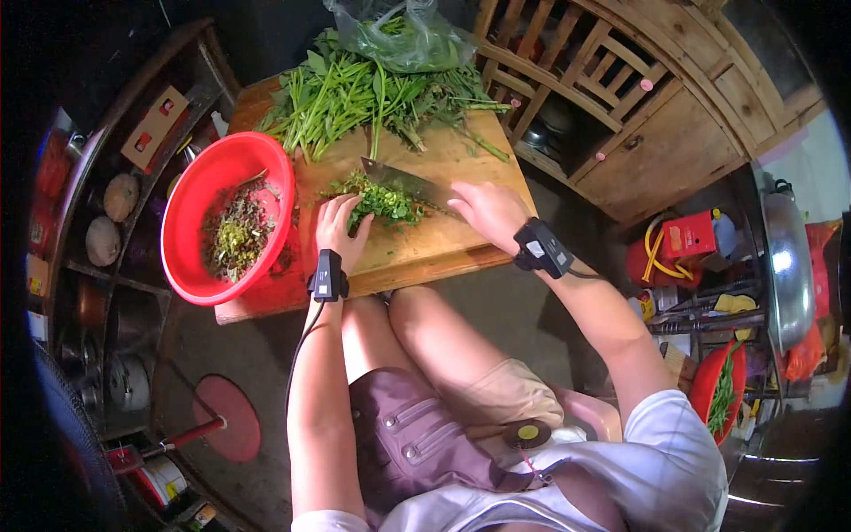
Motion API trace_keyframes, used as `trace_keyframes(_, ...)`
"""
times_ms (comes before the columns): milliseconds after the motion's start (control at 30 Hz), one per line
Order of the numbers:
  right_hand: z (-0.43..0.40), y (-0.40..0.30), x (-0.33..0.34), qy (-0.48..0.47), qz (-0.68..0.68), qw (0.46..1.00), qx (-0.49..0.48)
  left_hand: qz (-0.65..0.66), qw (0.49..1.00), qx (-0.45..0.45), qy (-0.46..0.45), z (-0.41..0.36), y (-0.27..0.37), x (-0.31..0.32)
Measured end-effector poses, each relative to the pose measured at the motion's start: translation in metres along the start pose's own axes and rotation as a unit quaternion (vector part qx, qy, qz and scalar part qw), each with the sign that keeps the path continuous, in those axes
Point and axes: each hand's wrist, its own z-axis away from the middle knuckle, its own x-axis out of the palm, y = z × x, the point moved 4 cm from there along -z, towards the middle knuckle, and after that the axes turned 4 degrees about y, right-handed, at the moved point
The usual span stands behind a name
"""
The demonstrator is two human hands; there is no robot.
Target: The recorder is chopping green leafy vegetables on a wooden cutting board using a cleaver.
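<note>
On the wooden table (425,243) lies a small pile of chopped green leaves and stems (392,205). My left hand (341,226) rests at the pile's left side, fingers spread and slightly curled over its edge. My right hand (492,211) is closed around the handle end of a cleaver (405,183), whose broad dark blade lies behind and along the right of the pile. The handle itself is hidden by my fingers. Long leafy green stalks (326,100) are heaped at the table's far side.
A red plastic basin (171,226) with plant scraps stands on the table's left. A clear plastic bag (412,46) of greens sits on the heap. Shelves with pots and gourds (121,197) stand left, a wooden cabinet (655,146) behind right. A red basin of greens (705,392) is at right.
</note>
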Motion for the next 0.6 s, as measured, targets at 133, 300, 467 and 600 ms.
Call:
trace_keyframes(133, -0.002, -0.003, 0.0, -0.027, 0.037, 0.999, -0.019, 0.009, 0.999, 0.023, -0.033, 0.003, -0.002, 0.005)
trace_keyframes(300, -0.007, -0.007, 0.015, -0.073, 0.041, 0.996, -0.013, 0.012, 0.998, 0.009, -0.057, 0.001, -0.008, 0.009)
trace_keyframes(467, -0.007, -0.032, 0.04, -0.056, 0.082, 0.995, 0.002, -0.005, 0.998, 0.024, -0.055, 0.002, -0.011, 0.011)
trace_keyframes(600, -0.012, -0.025, 0.046, -0.024, 0.051, 0.998, 0.004, -0.007, 0.999, 0.015, -0.047, 0.004, -0.009, 0.011)
